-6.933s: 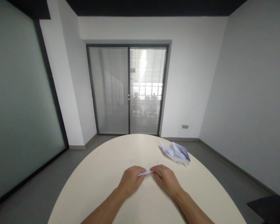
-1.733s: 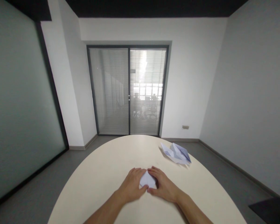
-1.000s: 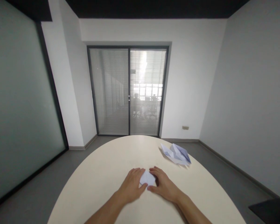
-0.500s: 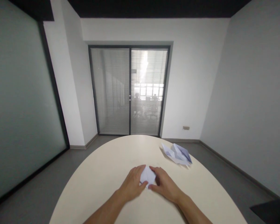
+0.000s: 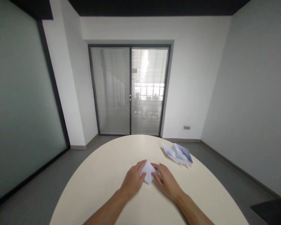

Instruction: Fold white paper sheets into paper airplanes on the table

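Note:
A small piece of folded white paper [image 5: 148, 172] lies between my hands on the pale round table [image 5: 103, 193], one pointed corner away from me and another toward me. My left hand [image 5: 134, 178] is closed on its left side, thumb on the near part and fingers along the far edge. On the right side, my right hand [image 5: 165, 178] grips it the same way, with thumb and fingertips at the paper. The fingers cover both side corners.
Several folds show in a larger crumpled white paper [image 5: 178, 153] near the table's far right edge. Beyond the table stand glass doors with blinds [image 5: 130, 90]. A dark object [image 5: 273, 209] shows at the lower right.
My hands and the folded paper have shifted slightly away from me. Both thumbs have moved up from the paper's near end, and more of its pointed shape with a centre crease shows.

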Tool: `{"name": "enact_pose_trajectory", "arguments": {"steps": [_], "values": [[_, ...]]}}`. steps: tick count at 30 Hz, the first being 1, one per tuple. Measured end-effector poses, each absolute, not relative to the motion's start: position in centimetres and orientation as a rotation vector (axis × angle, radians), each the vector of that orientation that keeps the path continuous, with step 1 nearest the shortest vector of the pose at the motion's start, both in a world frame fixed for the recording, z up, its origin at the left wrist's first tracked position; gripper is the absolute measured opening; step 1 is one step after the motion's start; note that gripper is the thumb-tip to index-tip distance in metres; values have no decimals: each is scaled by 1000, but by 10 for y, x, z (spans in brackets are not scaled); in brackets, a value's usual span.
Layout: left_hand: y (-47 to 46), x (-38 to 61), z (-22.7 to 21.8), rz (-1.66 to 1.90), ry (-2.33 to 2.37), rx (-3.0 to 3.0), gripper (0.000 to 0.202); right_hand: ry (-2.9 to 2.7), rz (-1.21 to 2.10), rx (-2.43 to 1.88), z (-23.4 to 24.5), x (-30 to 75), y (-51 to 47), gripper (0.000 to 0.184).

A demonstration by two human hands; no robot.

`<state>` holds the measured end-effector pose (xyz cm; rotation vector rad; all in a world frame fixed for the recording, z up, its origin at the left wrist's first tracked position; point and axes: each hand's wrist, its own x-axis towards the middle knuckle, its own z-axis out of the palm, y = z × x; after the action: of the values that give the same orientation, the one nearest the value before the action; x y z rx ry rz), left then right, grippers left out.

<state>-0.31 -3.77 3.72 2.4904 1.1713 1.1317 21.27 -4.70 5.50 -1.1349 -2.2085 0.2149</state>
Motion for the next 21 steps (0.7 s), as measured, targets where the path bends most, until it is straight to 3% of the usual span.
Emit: {"name": "enact_pose_trajectory", "arguments": {"steps": [8,21], "values": [[-42,-4,42,1194,1260,2404,21,-2167,188,-1084,53,212,-48,22],[-45,-9,53,1290,1043,2608,23,-2265,11,-973,66,201,-55,18]]}}
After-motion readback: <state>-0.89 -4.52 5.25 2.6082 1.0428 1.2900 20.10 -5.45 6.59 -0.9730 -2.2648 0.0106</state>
